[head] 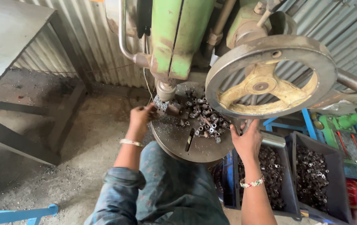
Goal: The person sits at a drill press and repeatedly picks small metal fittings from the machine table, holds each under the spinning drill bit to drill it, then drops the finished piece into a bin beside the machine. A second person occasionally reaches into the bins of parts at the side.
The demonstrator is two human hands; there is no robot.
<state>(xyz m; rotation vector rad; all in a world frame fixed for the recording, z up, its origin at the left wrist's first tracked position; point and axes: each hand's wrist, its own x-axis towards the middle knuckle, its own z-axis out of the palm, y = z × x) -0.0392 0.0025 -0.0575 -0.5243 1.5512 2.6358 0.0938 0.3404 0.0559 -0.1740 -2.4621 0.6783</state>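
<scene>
At the centre of a tin-walled workshop, a tall green drill press [178, 37] is standing over a round metal work table [187, 143], with corrugated sheeting [91, 46] running behind it. To the right, a large grey handwheel [270, 77] with a yellowed hub is hanging out toward the camera, partly covering the table. On the far left a grey steel bench [7, 37] is sitting against the wall above a gritty concrete floor [82, 158]. Near right, two dark plastic bins [289, 146] are holding heaps of small metal sleeves, the right-hand bin just beside the left one. A pile of the same small metal sleeves [205, 116] is lying on the table's far right half, under the wheel's rim, amid metal shavings. A person in blue patterned clothing is leaning in from the near edge. Their left hand [142, 118], a bangle on the wrist, is reaching to the table's left edge just below the drill spindle [165, 89], fingers curled close together around a small workpiece [162, 105]; how firmly it is pinched cannot be told. Their right hand [247, 141], wearing a beaded bracelet, is resting at the table's right edge beneath the handwheel, fingers bent over something hidden; what it has hold of cannot be told.
</scene>
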